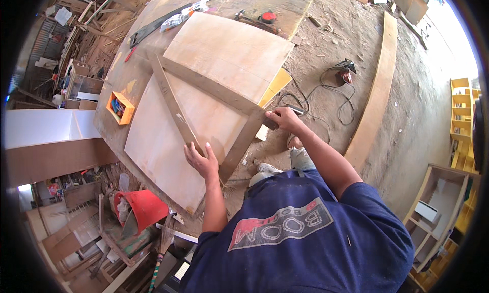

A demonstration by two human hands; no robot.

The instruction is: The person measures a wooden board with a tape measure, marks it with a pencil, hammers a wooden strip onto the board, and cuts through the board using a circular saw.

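My left hand (pixel 202 160) rests on a diagonal wooden strip (pixel 174 103), fingers spread over it. My right hand (pixel 285 117) is closed on the wooden corner (pixel 266 116) at the right, where a long crosspiece (pixel 214 87) meets a shorter side piece (pixel 237 150). These pieces lie over two pale plywood panels (pixel 226 48) on a worn worktable (pixel 114 79). What exactly is under my right fingers is partly hidden. A yellow piece (pixel 275 84) shows beside the panels.
On the table are a saw (pixel 147 31), hammer (pixel 242 19), tape measure (pixel 267 17) and orange box (pixel 119 107). A corded tool (pixel 344 71) and long plank (pixel 374 99) lie on the right floor. A red bucket (pixel 140 211), shelving and scrap wood surround the area.
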